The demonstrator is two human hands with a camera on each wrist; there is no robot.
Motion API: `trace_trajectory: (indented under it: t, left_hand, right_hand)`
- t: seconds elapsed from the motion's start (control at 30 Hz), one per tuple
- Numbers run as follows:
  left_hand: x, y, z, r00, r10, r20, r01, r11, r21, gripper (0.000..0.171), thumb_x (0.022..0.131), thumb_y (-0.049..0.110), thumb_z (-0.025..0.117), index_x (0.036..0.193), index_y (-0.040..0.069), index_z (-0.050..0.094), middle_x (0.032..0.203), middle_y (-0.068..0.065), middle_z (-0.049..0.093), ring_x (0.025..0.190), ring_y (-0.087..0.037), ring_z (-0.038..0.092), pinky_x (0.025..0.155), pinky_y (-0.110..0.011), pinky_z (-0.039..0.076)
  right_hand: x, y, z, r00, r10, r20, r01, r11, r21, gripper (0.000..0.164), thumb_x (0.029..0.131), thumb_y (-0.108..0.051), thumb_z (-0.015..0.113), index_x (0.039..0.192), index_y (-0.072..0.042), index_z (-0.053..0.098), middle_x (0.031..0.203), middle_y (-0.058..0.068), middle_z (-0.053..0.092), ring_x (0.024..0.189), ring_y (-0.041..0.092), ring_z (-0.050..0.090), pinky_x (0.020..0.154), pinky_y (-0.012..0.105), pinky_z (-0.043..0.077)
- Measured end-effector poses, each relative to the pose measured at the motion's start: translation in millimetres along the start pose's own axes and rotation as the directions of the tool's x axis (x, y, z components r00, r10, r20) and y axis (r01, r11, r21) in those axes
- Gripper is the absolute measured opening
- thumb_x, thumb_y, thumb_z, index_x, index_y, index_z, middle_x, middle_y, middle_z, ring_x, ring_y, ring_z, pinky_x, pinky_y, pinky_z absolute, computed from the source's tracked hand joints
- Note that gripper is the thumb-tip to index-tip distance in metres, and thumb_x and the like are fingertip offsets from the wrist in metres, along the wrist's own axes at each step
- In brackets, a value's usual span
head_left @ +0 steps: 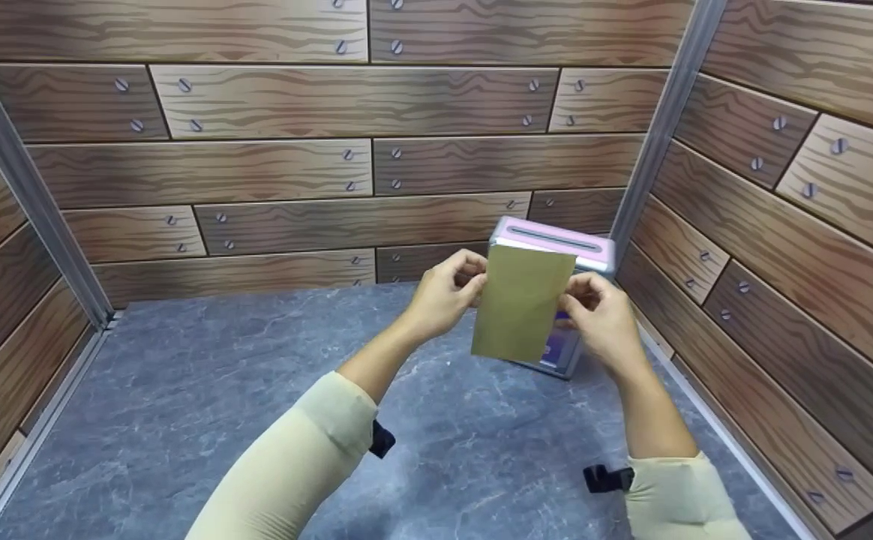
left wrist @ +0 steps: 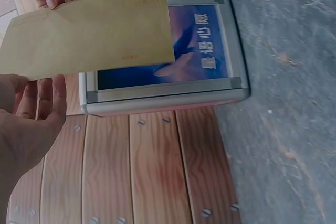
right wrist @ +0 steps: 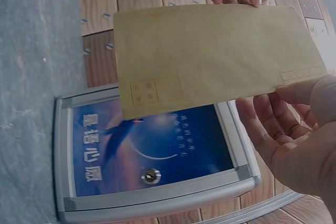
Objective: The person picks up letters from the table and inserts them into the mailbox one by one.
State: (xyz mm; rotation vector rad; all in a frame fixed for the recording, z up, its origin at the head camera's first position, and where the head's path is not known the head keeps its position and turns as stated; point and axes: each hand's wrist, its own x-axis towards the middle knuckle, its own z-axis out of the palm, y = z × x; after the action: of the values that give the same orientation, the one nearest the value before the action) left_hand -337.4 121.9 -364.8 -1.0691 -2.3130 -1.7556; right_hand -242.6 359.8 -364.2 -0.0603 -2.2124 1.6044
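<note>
A tan paper envelope is held upright by both hands, its face toward the head camera. My left hand pinches its left edge between thumb and fingers. Along the opposite edge, my right hand pinches it the same way. Just behind stands a metal-framed box with a pink top and a long slot in it. The envelope's upper edge overlaps the front of that top in the head view. In the right wrist view the box's blue picture panel shows a round keyhole lock and white lettering.
Below lies a grey marbled tabletop. Wood-plank-patterned walls enclose it at the back and both sides, with metal corner posts. The box stands close to the back right corner.
</note>
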Motion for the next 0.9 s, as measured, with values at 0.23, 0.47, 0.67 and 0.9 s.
trace_trajectory:
  t: [0.23, 0.47, 0.67, 0.9]
  left_hand:
    - [19.3, 14.6, 2.3, 0.997, 0.078, -0.022, -0.077, 0.996, 0.04, 0.009, 0.108, 0.009, 0.064, 0.114, 0.003, 0.067, 0.098, -0.008, 0.072, 0.081, -0.009, 0.065, 0.076, -0.021, 0.06]
    - [41.6, 47.3, -2.0, 0.988, 0.152, -0.004, -0.151, 0.985, 0.079, 0.008, 0.106, 0.005, 0.064, 0.114, 0.003, 0.067, 0.103, -0.01, 0.075, 0.09, -0.01, 0.067, 0.084, -0.02, 0.058]
    - [55.5, 66.3, -2.5, 0.978, 0.204, -0.043, -0.2, 0.976, 0.092, 0.007, 0.106, 0.003, 0.064, 0.113, 0.003, 0.064, 0.108, -0.011, 0.073, 0.1, -0.016, 0.071, 0.093, -0.023, 0.061]
    - [67.5, 68.6, 4.1, 0.971, 0.215, -0.105, -0.215, 0.977, 0.011, 0.005, 0.103, 0.005, 0.067, 0.107, 0.008, 0.065, 0.105, -0.003, 0.067, 0.1, -0.01, 0.067, 0.094, -0.024, 0.061]
  right_hand:
    - [4, -19, -9, 0.996, -0.051, -0.072, 0.053, 0.998, 0.021, 0.017, 0.102, 0.008, 0.063, 0.119, 0.012, 0.062, 0.1, 0.001, 0.065, 0.09, 0.008, 0.068, 0.084, 0.028, 0.067]
    - [14, -45, -22, 0.97, -0.145, -0.195, 0.148, 0.989, -0.001, 0.011, 0.098, 0.009, 0.067, 0.108, 0.004, 0.065, 0.086, -0.01, 0.065, 0.082, 0.008, 0.067, 0.079, 0.022, 0.065]
    - [22, -63, -25, 0.926, -0.253, -0.279, 0.26, 0.966, -0.013, 0.01, 0.095, 0.012, 0.068, 0.098, 0.003, 0.066, 0.083, -0.015, 0.064, 0.079, 0.003, 0.066, 0.079, 0.015, 0.062]
    - [32, -64, -26, 0.876, -0.339, -0.344, 0.338, 0.939, -0.063, 0.02, 0.094, 0.013, 0.067, 0.093, -0.007, 0.071, 0.084, -0.018, 0.063, 0.086, 0.0, 0.067, 0.082, 0.011, 0.057]
